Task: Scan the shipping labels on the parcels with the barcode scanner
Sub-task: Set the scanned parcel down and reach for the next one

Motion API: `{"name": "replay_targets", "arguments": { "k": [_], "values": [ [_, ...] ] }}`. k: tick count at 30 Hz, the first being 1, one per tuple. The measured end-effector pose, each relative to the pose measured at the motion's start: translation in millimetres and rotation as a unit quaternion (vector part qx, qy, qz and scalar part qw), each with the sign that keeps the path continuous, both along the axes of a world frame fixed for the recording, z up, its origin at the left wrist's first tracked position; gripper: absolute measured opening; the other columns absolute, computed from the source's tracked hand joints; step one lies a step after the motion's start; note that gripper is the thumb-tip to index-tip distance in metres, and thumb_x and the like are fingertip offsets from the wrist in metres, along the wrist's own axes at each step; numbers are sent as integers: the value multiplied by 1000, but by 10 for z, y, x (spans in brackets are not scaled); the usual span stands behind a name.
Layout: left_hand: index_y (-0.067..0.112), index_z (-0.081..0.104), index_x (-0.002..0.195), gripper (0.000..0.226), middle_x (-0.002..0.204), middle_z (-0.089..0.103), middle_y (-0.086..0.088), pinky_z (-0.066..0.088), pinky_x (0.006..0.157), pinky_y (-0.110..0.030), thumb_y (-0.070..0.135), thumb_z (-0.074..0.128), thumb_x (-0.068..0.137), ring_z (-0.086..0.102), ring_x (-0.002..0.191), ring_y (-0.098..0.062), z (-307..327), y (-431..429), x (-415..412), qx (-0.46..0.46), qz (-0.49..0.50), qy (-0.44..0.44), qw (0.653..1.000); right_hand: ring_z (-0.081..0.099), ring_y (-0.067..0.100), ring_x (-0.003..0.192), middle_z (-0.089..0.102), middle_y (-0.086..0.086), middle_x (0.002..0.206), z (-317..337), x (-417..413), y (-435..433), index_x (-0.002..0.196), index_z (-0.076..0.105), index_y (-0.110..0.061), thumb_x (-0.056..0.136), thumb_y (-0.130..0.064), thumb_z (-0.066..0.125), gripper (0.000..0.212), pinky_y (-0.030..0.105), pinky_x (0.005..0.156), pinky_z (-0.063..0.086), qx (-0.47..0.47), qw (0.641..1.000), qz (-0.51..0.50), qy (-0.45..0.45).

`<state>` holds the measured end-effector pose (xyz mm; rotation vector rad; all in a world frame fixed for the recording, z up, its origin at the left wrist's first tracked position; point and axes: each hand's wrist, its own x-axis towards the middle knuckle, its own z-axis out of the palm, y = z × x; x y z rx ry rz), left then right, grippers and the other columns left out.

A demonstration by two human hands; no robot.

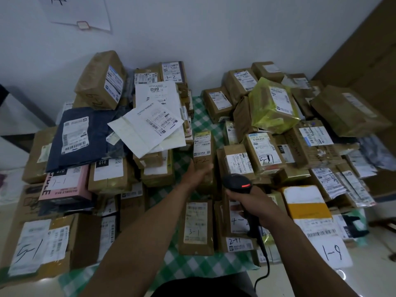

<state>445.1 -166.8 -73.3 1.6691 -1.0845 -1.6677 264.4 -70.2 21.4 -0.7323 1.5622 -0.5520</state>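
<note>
A black corded barcode scanner with a red light on its head is gripped by my right hand above the parcels at centre right. My left hand reaches forward and holds the lower end of a tall brown parcel marked 4-2; a white shipping label covers the parcel's upper part. The scanner head sits just right of that parcel. Another brown parcel marked 3-1 lies below my left forearm.
Many taped brown parcels cover a table with a green checked cloth. A dark blue bag and white envelopes lie on the left pile; a yellow-green packet tops the right pile. A wall stands behind.
</note>
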Motion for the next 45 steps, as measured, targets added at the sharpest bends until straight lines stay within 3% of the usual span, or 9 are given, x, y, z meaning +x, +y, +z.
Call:
{"name": "replay_targets", "arguments": {
  "k": [6,9,14,21,26,30,34,40,45],
  "values": [
    [28,50,140,70,137,60,0,47,99,-38,13,82,80,56,131,-24,-24,-21,-104,-63,-7,-109,992,75,20,82,75,7,105,14,-10,-7,113,71,-18,94,-27,76,22,30,64,51,6,1000,-5,-1],
    [25,45,144,76,144,55,-2,45,105,-43,16,83,80,51,137,-27,-88,-75,-66,-58,4,-123,991,75,22,82,74,10,105,11,-14,-5,112,72,-16,94,-26,76,21,28,60,50,7,1000,-11,-2],
    [18,43,147,83,145,55,-5,43,98,-32,16,89,77,51,136,-25,-211,-23,-170,-89,10,-110,990,75,24,85,74,11,106,25,-25,-14,114,70,-15,95,-26,75,22,27,59,50,15,1000,-14,-7],
    [19,58,135,47,130,64,1,43,93,-27,21,76,92,58,123,-18,-365,-143,-251,-102,-4,-108,989,74,24,82,75,8,98,36,-53,-64,110,71,-14,93,-26,76,21,26,54,48,26,1000,-10,1],
    [35,54,133,47,128,66,6,51,105,-45,26,72,90,62,119,-16,-478,-335,-362,-75,-28,-93,992,75,23,81,76,11,101,30,-102,-110,111,71,-13,93,-26,76,22,27,57,50,36,999,-5,-2],
    [29,43,146,65,136,63,6,50,106,-41,39,74,90,61,122,-15,-936,-353,-425,-79,-28,-90,992,75,20,78,75,11,104,33,-109,-153,111,71,-15,94,-27,75,21,28,59,50,39,999,5,1],
    [42,53,135,60,126,67,14,58,97,-47,60,72,81,67,114,-11,-1679,-524,-401,-75,-47,-106,990,75,21,79,75,11,103,29,-114,-166,110,71,-15,94,-28,75,21,29,59,50,38,999,11,7],
    [27,63,127,38,122,69,7,54,93,-30,34,73,92,66,112,-15,-403,-136,-305,-91,-77,-147,982,77,22,81,75,10,103,200,-76,-198,112,69,-17,91,-27,78,24,29,60,48,-2,1000,-9,3],
    [28,70,112,20,108,73,11,60,91,-44,31,70,93,69,100,-8,215,245,-46,-178,-83,-141,970,76,17,73,78,3,91,517,102,-305,111,71,-16,94,-28,75,21,27,58,49,-59,998,15,-15]
  ]
}}
